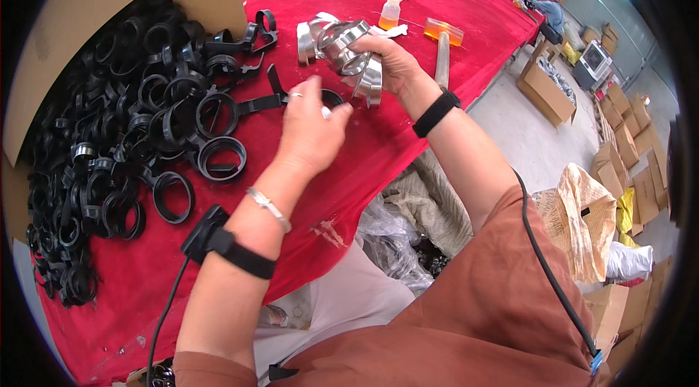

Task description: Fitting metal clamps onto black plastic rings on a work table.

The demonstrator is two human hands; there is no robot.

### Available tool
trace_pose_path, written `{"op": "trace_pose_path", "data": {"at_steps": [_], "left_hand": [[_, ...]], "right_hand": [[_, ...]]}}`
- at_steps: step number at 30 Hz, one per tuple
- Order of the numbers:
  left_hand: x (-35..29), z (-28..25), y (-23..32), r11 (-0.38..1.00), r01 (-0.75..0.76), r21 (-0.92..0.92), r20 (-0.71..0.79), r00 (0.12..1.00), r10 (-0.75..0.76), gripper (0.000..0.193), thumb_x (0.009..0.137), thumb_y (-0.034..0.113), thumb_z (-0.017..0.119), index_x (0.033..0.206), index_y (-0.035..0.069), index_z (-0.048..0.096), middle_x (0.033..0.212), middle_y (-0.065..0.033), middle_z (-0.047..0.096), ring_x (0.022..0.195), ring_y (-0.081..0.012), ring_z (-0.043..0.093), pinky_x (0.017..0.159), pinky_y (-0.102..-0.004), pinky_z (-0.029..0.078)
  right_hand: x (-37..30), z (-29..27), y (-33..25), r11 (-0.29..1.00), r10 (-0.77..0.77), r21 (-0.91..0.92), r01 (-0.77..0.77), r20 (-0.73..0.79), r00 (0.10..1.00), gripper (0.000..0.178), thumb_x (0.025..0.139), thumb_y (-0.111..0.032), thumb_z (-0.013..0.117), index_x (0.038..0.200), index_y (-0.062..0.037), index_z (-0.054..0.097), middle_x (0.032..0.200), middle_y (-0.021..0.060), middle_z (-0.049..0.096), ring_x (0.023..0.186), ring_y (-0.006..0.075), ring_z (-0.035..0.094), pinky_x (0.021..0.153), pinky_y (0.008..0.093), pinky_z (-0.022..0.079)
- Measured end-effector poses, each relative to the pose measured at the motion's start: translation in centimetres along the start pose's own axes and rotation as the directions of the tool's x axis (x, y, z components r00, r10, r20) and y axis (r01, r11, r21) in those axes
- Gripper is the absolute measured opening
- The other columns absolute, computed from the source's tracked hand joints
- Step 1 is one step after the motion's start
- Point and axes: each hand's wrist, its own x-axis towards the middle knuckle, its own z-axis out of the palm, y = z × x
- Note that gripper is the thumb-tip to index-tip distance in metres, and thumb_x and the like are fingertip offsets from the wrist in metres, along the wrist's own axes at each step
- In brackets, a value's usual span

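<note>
My right hand point(397, 65) is closed around several shiny metal rings point(345, 39), bunched together above the red-covered table. My left hand point(312, 128) is just left of them and lower, its fingers loosely bent and the thumb held apart. It seems to hold nothing. Just beyond its fingers a black plastic ring point(333, 98) shows in part, the rest hidden by the hand. A black ring with a flat arm point(256, 104) points toward the same hand from the heap. The large heap of black plastic rings point(138, 107) covers the table's left side.
Beyond my right hand stand a small bottle of orange liquid point(390, 13) with tissue on top and a mallet point(443, 41) with an orange head. A cardboard box point(80, 16) borders the heap. Another person point(551, 17) works at the far right, near more cartons point(546, 88).
</note>
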Motion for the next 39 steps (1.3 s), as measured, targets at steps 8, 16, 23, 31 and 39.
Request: {"op": "trace_pose_path", "data": {"at_steps": [8, 16, 23, 31, 39], "left_hand": [[0.4, 1.1, -0.5, 0.714, -0.379, 0.589, 0.317, 0.921, 0.227, 0.031, 0.082, 0.039, 0.062, 0.103, 0.017, 0.068, 0.108, -0.0077, 0.059, 0.106, -0.0266, 0.053, 0.086, -0.0384, 0.048], [0.5, -5.0, -4.1, 0.909, -0.149, 0.389, 0.135, 0.985, 0.104, 0.066, 0.073, 0.007, 0.07, 0.131, 0.002, 0.04, 0.141, -0.0177, 0.034, 0.129, -0.037, 0.036, 0.106, -0.0413, 0.035], [-2.5, -7.9, -2.5, 0.806, -0.221, 0.55, 0.125, 0.975, 0.182, 0.07, 0.066, 0.006, 0.076, 0.128, 0.0, 0.045, 0.137, -0.0179, 0.038, 0.127, -0.0355, 0.039, 0.104, -0.0394, 0.038], [-4.5, -8.5, -3.6, 0.807, -0.181, 0.562, 0.096, 0.983, 0.154, 0.041, 0.076, 0.004, 0.069, 0.116, 0.007, 0.059, 0.091, -0.0079, 0.067, 0.084, -0.025, 0.064, 0.081, -0.0366, 0.049], [-5.3, -9.9, -4.1, 0.843, 0.179, -0.507, -0.027, 0.974, -0.223, 0.032, 0.083, -0.004, 0.064, 0.114, -0.004, 0.058, 0.096, -0.0078, 0.068, 0.085, -0.009, 0.062, 0.076, -0.0231, 0.05]], "right_hand": [[4.3, -3.6, 4.1, 0.779, -0.282, -0.627, -0.007, -0.362, 0.889, 0.104, 0.064, -0.02, 0.085, 0.142, 0.002, 0.021, 0.113, 0.0177, 0.057, 0.095, 0.0237, 0.062, 0.071, 0.0359, 0.054], [6.8, 3.2, 2.6, 0.874, -0.065, -0.487, -0.013, -0.143, 0.988, 0.108, 0.074, -0.038, 0.076, 0.15, -0.0056, 0.006, 0.117, 0.0111, 0.056, 0.091, 0.0174, 0.059, 0.066, 0.0344, 0.049], [-1.1, 2.1, 0.9, -0.063, -0.42, -0.977, -0.206, -0.161, 0.893, 0.068, 0.075, -0.048, 0.067, 0.124, -0.0035, 0.054, 0.117, 0.0222, 0.059, 0.11, 0.0359, 0.056, 0.093, 0.0432, 0.046], [-5.6, 0.7, 4.7, -0.341, -0.428, -0.891, -0.299, -0.136, 0.893, 0.067, 0.077, -0.039, 0.071, 0.13, -0.0073, 0.047, 0.113, 0.0198, 0.054, 0.109, 0.0354, 0.051, 0.084, 0.0464, 0.046], [-4.4, 10.6, 6.5, 0.543, -0.284, -0.839, -0.03, -0.217, 0.934, 0.037, 0.083, -0.031, 0.068, 0.103, -0.0001, 0.066, 0.08, 0.0071, 0.066, 0.065, 0.0184, 0.059, 0.061, 0.0313, 0.049]]}}
